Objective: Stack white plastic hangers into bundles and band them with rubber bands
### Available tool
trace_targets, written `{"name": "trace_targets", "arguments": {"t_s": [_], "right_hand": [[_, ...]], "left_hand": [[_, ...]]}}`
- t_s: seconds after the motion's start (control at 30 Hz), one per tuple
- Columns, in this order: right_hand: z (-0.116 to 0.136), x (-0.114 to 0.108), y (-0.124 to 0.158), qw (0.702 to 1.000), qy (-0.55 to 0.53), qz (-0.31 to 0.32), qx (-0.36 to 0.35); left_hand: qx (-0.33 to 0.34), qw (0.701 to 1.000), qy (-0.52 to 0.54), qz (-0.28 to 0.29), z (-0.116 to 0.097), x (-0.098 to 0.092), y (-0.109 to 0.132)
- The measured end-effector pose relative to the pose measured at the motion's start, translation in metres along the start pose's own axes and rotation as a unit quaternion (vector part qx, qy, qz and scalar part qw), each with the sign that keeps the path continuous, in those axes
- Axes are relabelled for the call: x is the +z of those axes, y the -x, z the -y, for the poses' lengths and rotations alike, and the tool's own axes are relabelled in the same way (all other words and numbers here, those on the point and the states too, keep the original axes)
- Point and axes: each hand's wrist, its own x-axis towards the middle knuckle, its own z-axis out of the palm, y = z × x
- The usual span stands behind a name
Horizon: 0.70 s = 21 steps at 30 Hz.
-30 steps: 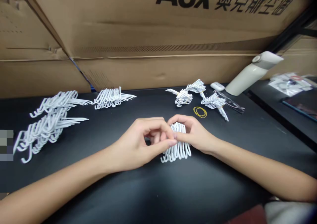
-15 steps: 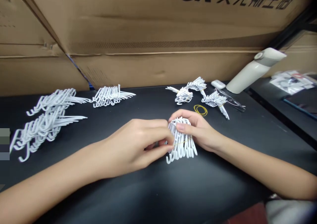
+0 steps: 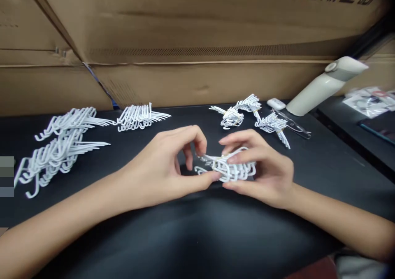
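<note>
Both hands meet over the middle of a black table [image 3: 191, 238]. My right hand [image 3: 265, 174] is wrapped round a bundle of white wire hooks [image 3: 230, 168], which lies on its side between thumb and fingers. A thin yellow rubber band shows on the bundle. My left hand [image 3: 166, 168] pinches the bundle's left end with thumb and bent fingers.
Loose piles of white hooks [image 3: 58, 147] lie at the left, another pile [image 3: 138, 116] further back. Banded bundles [image 3: 243, 110] lie at the back right beside clear glasses [image 3: 293, 124], a small white object [image 3: 276, 103] and a leaning white bottle [image 3: 327, 83]. Cardboard boxes [image 3: 197, 36] wall the back.
The bundle has been turned from standing upright to lying sideways. My right hand shifted right and rolled palm-up around it. The loose yellow band behind it is now hidden by my hand.
</note>
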Motion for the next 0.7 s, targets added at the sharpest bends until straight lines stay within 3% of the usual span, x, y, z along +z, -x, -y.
{"name": "trace_targets", "arguments": {"t_s": [0.1,0.23,0.4,0.53,0.6,0.7], "right_hand": [[-0.002,0.003,0.006,0.991,0.115,0.001,-0.076],[-0.014,0.010,0.011,0.979,0.170,0.050,-0.105],[-0.017,0.019,0.015,0.969,0.196,0.109,-0.104],[-0.011,0.021,0.014,0.975,0.147,0.151,-0.070],[-0.008,0.019,0.011,0.982,0.112,0.138,-0.057],[-0.009,0.010,0.003,0.994,0.077,0.060,-0.045]], "left_hand": [[0.021,0.999,-0.015,0.020,0.006,-0.004,-0.002],[0.037,0.995,-0.046,0.081,0.017,-0.005,-0.006],[0.038,0.983,-0.125,0.132,0.027,-0.004,-0.008],[0.041,0.972,-0.186,0.139,0.028,-0.004,-0.007],[0.047,0.967,-0.208,0.138,0.027,-0.004,-0.006],[0.065,0.963,-0.229,0.130,0.023,-0.005,-0.004]]}}
